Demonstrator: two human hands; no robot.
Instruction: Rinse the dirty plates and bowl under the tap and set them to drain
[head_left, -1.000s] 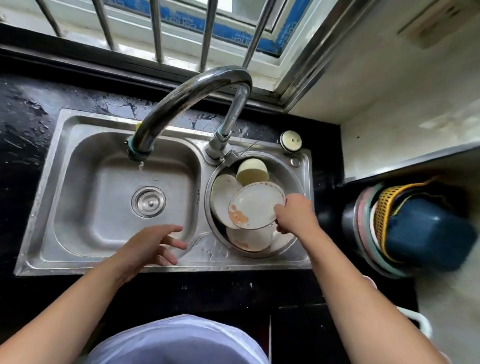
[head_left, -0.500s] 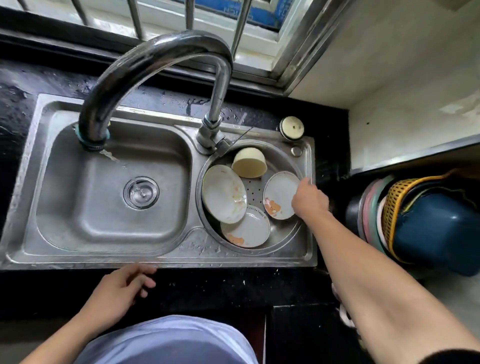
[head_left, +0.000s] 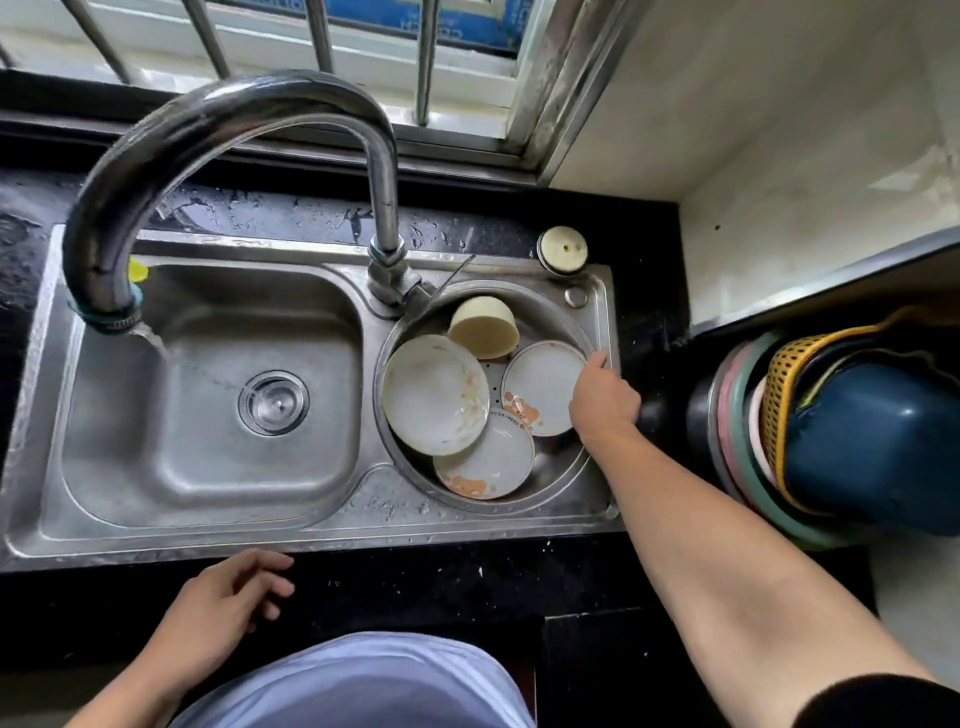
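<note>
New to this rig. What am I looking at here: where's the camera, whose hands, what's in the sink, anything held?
There is no robot: a person works with bare hands, and one wide-angle camera on their head looks down at a steel double sink.

The tap runs a thin stream into the left basin, which holds nothing but its drain.

The round right basin holds three stained plates: a big one, one nearer the person and one on the right. A cream bowl lies overturned behind them.

The right hand rests on the right plate's edge; whether it grips it I cannot tell. The left hand holds nothing, over the counter's front edge. Stacked plastic tubs stand at the right.
</note>
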